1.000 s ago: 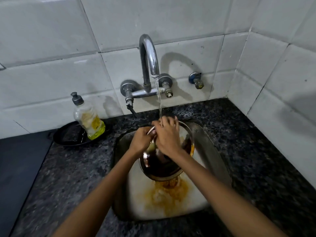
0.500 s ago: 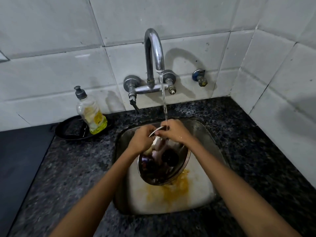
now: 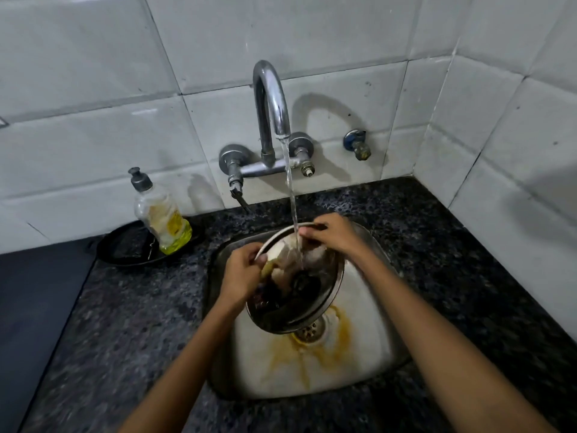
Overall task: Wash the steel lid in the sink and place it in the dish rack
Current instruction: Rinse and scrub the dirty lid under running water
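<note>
A round steel lid (image 3: 315,304) with a dark knob at its middle is held tilted over the steel sink (image 3: 359,364). My left hand (image 3: 242,276) grips its left rim. My right hand (image 3: 331,232) pinches the far rim at the top. Water from the curved tap (image 3: 270,101) falls onto the lid's upper face between my hands. Yellow stains spread around the drain (image 3: 310,332) below the lid. No dish rack is in view.
A dish soap bottle (image 3: 160,214) stands on a black pan (image 3: 125,248) at the back left of the dark granite counter (image 3: 125,323). White tiled walls close the back and right. A small wall valve (image 3: 357,145) sits right of the tap.
My right hand has moved from the lid's face to its far rim. The lid has tilted so that its knob side shows, and more of the drain is uncovered.
</note>
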A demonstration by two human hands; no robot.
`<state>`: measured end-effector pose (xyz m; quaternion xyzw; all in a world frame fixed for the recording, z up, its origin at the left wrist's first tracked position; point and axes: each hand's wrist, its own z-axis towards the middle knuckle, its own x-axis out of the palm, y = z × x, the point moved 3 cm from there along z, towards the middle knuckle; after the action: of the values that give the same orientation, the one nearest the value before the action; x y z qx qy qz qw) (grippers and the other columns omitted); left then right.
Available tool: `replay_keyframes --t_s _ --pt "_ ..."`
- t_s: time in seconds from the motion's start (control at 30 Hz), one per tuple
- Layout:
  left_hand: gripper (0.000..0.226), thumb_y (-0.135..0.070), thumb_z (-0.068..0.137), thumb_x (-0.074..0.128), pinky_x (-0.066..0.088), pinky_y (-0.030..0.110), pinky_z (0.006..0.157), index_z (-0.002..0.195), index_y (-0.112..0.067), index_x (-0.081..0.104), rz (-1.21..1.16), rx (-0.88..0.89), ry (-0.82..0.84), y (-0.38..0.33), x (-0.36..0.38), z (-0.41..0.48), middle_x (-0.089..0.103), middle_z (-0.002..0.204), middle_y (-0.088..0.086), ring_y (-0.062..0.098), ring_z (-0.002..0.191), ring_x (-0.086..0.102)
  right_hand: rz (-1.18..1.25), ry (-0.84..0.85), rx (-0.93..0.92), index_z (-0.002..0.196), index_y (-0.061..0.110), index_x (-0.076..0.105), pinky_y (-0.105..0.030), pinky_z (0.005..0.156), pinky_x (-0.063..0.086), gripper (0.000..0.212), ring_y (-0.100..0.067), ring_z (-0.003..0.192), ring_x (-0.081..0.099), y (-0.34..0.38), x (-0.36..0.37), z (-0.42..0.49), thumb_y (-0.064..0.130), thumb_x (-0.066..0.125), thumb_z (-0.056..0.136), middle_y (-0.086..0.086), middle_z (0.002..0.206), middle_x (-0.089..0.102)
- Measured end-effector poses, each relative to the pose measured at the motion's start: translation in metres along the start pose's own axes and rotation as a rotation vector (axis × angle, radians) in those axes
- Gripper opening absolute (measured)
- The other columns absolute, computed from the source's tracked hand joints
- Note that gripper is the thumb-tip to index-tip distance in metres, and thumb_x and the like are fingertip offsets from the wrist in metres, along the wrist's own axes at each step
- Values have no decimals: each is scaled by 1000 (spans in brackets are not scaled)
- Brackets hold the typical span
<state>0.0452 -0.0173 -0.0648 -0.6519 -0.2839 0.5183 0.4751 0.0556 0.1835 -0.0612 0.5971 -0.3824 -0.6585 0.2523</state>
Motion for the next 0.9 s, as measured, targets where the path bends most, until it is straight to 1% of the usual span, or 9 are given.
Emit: replay_keyframes --t_s 0.07,0.13,0.23,0.37,0.47,0.53,0.63,0.8,0.9 --pt "19 -4 88 52 54 47 77 101 -1 65 -73 -45 61 2 -3 -3 69 97 22 37 87 65 53 -8 52 60 7 56 -30 52 25 38 -14 54 42 -13 -4 -3 38 66 79 -11 58 46" --pt "19 -17 83 54 52 41 76 94 -6 66 112 23 165 -3 5 6 70 89 15 30 81 64 0 50 -10 56 13 56 -29 53 28 31 -12 54 44 3 8 -4 31 71 76 -5 53 49" --pt "24 -24 91 51 40 32 62 71 -12 57 333 100 221 -13 16 13 58 68 2 17 67 52 -137 147 -139 69 8 68 -31 60 38 19 -18 67 56 32 30 -4 24 76 68 -13 65 62" --pt "27 -19 94 45 34 28 57 79 -7 65 145 -25 17 4 17 8 57 61 1 9 56 44 -110 -60 -10 112 11 61 -37 91 43 50 -27 112 49 22 39 -9 40 72 72 -14 116 55" --pt "33 -17 92 44 41 35 67 73 -4 66 -91 -241 -105 20 28 4 62 68 12 21 66 54 -180 -88 5 144 11 20 -40 117 18 59 -26 144 12 22 91 -30 29 44 93 -11 156 17" --pt "34 -9 90 42 45 36 67 64 -4 64 -269 -387 -169 24 31 1 61 68 14 24 67 56 -228 -83 -87 145 9 11 -36 118 7 55 -22 146 5 23 118 -52 26 31 97 -9 158 11" --pt "34 3 89 39 44 29 62 61 -5 57 -562 -505 -249 35 27 -6 55 60 10 22 59 55 -135 -87 -165 142 8 25 -38 117 8 61 -25 144 16 11 125 -83 42 18 92 -12 154 24" --pt "28 1 90 38 44 28 60 67 -5 53 -709 -635 -310 58 26 -18 56 66 9 20 67 53 -704 3 -426 133 13 45 -59 115 9 56 -25 139 32 7 133 -94 29 40 80 -6 143 47" --pt "26 1 88 39 51 30 72 77 -5 62 -814 -606 -223 57 34 -19 66 76 12 23 76 59 -783 78 -402 138 17 38 -55 114 -3 59 -25 139 31 14 114 -62 45 25 88 -2 147 41"
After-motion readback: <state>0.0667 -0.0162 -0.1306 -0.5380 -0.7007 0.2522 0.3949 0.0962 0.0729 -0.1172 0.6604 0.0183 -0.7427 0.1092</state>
